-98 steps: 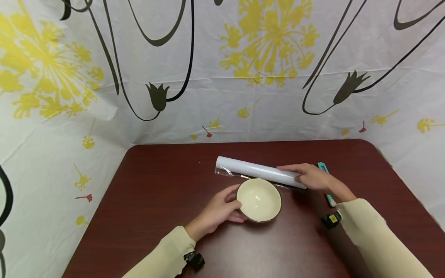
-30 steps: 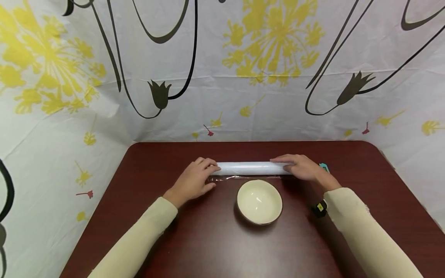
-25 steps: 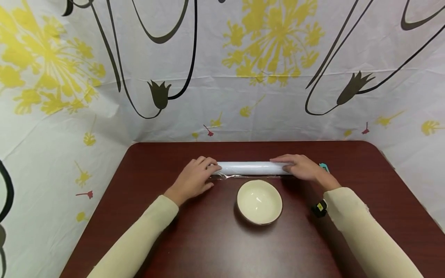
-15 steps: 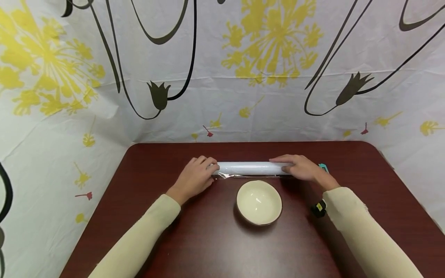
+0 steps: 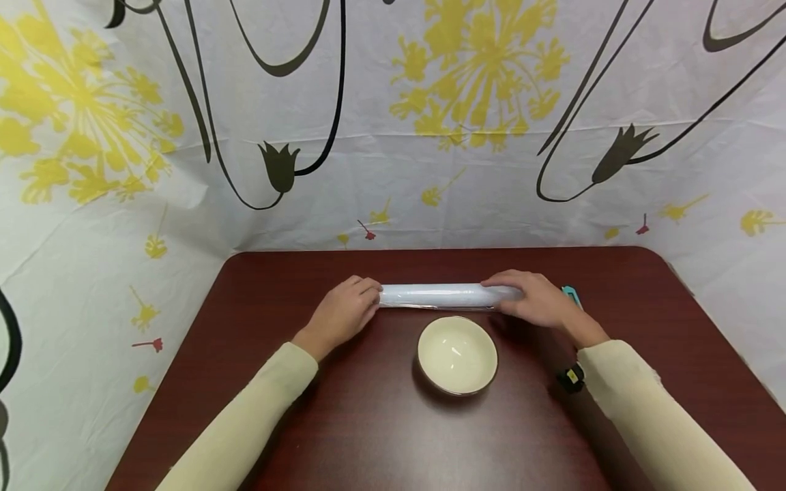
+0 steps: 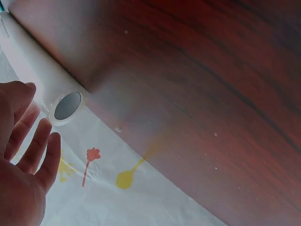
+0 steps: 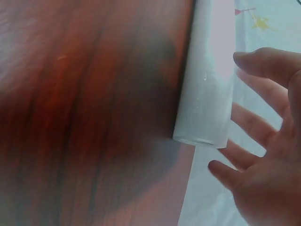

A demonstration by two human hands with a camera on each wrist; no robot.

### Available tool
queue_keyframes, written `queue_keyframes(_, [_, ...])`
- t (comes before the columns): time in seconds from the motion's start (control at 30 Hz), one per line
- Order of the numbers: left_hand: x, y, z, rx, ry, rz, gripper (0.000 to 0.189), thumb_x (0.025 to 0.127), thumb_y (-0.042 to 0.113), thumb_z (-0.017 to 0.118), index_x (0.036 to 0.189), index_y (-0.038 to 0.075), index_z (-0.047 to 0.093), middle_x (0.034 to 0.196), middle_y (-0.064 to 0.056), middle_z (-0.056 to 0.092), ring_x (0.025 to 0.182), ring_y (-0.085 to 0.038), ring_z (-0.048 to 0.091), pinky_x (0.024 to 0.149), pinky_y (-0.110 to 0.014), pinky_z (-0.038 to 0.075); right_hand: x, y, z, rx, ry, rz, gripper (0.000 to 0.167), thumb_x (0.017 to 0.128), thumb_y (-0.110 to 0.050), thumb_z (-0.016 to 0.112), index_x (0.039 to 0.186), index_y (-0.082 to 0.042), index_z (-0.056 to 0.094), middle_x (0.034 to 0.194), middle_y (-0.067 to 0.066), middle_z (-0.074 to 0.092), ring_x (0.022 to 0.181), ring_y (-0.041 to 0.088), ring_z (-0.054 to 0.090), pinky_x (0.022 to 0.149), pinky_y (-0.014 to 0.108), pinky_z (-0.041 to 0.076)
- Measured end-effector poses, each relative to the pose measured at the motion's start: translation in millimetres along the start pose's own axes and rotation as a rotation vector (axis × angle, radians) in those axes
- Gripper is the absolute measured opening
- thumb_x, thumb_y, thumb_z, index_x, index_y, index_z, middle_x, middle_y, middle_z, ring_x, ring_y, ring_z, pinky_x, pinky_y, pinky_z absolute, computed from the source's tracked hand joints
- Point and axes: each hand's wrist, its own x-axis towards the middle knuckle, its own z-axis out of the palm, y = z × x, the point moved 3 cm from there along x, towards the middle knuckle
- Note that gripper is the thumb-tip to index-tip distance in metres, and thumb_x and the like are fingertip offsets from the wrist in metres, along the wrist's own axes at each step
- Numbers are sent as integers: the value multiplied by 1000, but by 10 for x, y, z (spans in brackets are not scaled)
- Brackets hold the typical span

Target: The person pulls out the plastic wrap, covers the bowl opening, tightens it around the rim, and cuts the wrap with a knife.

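A white roll of plastic wrap [image 5: 439, 295] lies crosswise near the back of the table, its clear film edge showing along the near side. My left hand [image 5: 344, 312] grips the roll's left end, the thumb on its near side. In the left wrist view, thumb and fingers of that hand come round the roll [image 6: 40, 66] close to its hollow core end. My right hand [image 5: 540, 300] holds the other end, fingers over the top and thumb at the near side. The right wrist view shows thumb and spread fingers [image 7: 268, 70] about the roll. A cream bowl [image 5: 457, 356] stands upright in front.
A teal utility knife [image 5: 571, 294] lies behind the right hand, mostly hidden by it. The dark red wooden table [image 5: 368, 436] ends at a white cloth [image 5: 344, 198] with flower prints, hanging behind and at the sides.
The left hand let go of the bowl and took the roll's left end. The roll turned straight and the film edge was drawn up against it. The right thumb shifted to the near side.
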Motion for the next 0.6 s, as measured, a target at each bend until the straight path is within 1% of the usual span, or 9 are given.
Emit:
queue_keyframes(0.1, [-6,4,-32,-9,-13,-23,19,98,12,87,113,5,79,121,-8,77,112,-26,70,101,-37,60,-52,-32,10,-65,24,-33,40,96,-12,83,136,-9,76,143,19,67,134,45,58,108,67,48])
queue_keyframes(0.2, [-12,9,-32,-9,-12,-26,20,99,12,86,116,5,79,121,-9,78,113,-27,71,102,-38,60,-106,-48,36,-129,61,-62,40,90,-10,89,128,-8,75,142,20,66,135,47,55,109,67,47])
queue_keyframes(0.37, [-26,2,-30,-13,2,-27,18,101,11,83,117,4,78,123,-11,78,117,-29,73,103,-44,60,-135,-51,72,-230,121,-101,39,84,-7,95,115,-9,71,134,15,66,130,46,55,100,63,52])
queue_keyframes(0.5, [-34,8,-41,-20,20,-27,19,102,11,81,118,3,77,120,-12,79,114,-29,75,98,-47,62,-142,-38,99,-304,157,-122,40,82,-6,98,110,-10,69,129,13,65,125,44,56,94,59,54])
queue_keyframes(0.6, [-33,13,-50,-17,39,-19,17,103,12,80,118,4,75,110,-11,79,103,-27,76,89,-46,65,-140,-39,109,-343,185,-146,41,80,-4,99,107,-9,68,125,13,65,121,43,58,92,57,55])
